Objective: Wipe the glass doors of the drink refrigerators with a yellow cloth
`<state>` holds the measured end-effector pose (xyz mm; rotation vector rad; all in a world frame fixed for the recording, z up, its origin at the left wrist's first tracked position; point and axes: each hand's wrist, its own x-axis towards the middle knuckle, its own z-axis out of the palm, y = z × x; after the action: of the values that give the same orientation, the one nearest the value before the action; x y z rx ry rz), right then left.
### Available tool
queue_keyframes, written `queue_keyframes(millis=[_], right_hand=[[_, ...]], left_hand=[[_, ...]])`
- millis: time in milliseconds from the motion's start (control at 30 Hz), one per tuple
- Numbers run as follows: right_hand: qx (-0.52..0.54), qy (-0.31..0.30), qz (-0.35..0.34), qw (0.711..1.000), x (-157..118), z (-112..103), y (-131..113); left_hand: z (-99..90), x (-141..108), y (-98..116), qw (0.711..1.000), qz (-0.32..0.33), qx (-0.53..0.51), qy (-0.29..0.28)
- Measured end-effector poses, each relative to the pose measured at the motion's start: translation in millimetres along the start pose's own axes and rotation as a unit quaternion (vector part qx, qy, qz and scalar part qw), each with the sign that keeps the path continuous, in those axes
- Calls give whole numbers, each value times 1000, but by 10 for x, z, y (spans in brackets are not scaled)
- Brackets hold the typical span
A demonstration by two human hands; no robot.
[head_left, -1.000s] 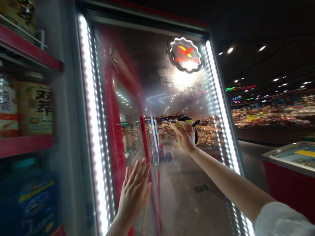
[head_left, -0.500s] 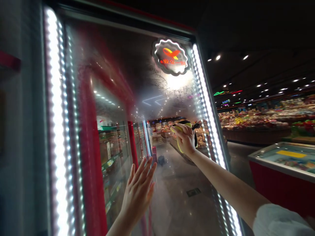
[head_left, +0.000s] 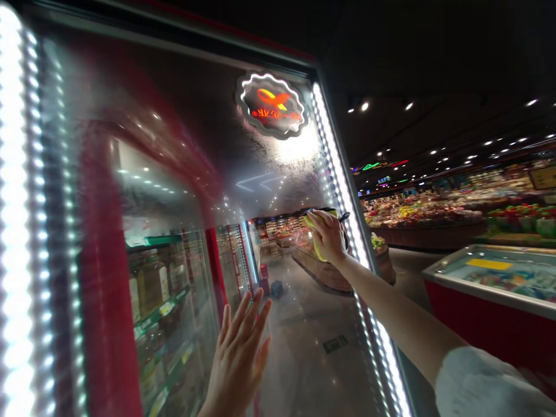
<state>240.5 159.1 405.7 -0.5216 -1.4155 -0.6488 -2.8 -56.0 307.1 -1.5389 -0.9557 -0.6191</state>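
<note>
A large glass door [head_left: 174, 104] framed by LED strips fills the middle of the view. Its upper part is misted, while below a level edge the glass is clear. My right hand [head_left: 329, 236] is closed around a yellow cleaning cloth [head_left: 319, 246] with dark edging and a small black loop, pressed to the glass at that edge near the right LED strip. Lower down, my left hand [head_left: 238, 350] has its fingers spread and its palm towards the glass; whether it touches cannot be seen. Above sits a lit, scalloped sign [head_left: 273, 107] with reversed lettering.
At the right stands a red chest freezer [head_left: 478, 313] with a glass top. Behind it are produce displays [head_left: 417, 214]. Bottles on shelves [head_left: 152, 284] show through or in the glass at the left. Bright LED strips [head_left: 17, 231] run down the door's sides.
The view has shifted, so the door and sign appear further left. My right hand with the cloth is closer to the right LED strip. My left hand stays spread, slightly lower in view.
</note>
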Motion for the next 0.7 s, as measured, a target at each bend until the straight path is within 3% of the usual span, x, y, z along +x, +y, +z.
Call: queue_keyframes(millis=[133,233,467,633,700], right_hand=[[-92,-23,11,995,-102,-100,166],[-77,-14,29,996,-185,-73,262],[-30,47,61,997,321,70,532],[-54,27,44,997,-145,-26,520],[-48,33,37,998,-185,-33,522]], left_hand=[[34,12,105,1000,-8,-3,-7],[36,-4,136,1000,2,-9,-3],[63,186,107,1000,-12,-1,7],[113,236,130,1000,-10,-1,12],[138,285,109,1000,-12,-11,12]])
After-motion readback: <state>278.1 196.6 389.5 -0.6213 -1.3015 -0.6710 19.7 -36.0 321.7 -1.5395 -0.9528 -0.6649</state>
